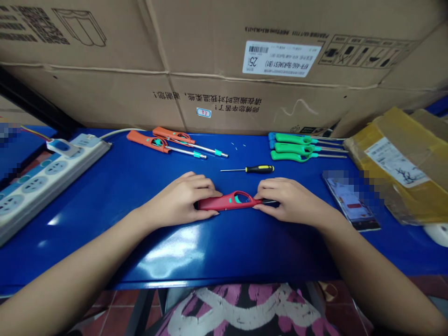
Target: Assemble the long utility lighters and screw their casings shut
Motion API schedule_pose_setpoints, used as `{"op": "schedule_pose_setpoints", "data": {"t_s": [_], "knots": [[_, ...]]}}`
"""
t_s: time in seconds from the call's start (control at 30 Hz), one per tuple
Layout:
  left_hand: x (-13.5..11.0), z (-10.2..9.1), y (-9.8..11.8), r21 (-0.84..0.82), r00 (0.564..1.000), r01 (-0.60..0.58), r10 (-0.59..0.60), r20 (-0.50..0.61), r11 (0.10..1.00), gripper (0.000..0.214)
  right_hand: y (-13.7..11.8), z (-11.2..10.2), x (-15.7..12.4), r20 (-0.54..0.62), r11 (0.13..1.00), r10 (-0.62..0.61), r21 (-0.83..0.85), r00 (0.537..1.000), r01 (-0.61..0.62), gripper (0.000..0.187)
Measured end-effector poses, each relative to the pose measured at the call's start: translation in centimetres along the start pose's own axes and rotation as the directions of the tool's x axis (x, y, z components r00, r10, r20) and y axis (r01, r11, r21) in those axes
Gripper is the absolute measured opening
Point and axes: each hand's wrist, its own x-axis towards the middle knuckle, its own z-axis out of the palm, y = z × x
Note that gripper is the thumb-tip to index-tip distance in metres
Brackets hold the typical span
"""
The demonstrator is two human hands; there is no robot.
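Observation:
A red gas lighter (224, 201) with a green trigger lies level between my two hands, just above or on the blue table. My left hand (187, 198) grips the butt of its handle, fingers over the top and thumb below. At the other end, my right hand (285, 200) pinches the neck, where a dark rod shows and then runs hidden under the palm. Just beyond the hands lies a screwdriver (259, 169) with a black and yellow handle, its tip pointing left.
Orange lighters (149, 141) lie at the back left, green lighters (292, 148) at the back right. A power strip (52, 172) runs along the left. On the right are a phone (352, 203) and a taped yellow parcel (402, 163). A large cardboard box (210, 56) walls off the back.

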Motion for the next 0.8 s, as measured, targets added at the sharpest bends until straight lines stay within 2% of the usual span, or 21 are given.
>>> {"op": "schedule_pose_setpoints", "data": {"t_s": [0.23, 0.8], "knots": [[-0.04, 0.19, -0.12, 0.063, 0.999, -0.022, 0.02, 0.038, 0.998, 0.034, 0.12, 0.18, 0.04, 0.021, 1.0, 0.015, 0.001, 1.0, -0.015, 0.012], [-0.06, -0.15, 0.1, 0.096, 0.999, -0.05, 0.049, 0.013, 0.994, 0.034, -0.14, 0.12, 0.01, 0.006, 0.997, -0.018, -0.081, 1.0, 0.019, 0.014]]}}
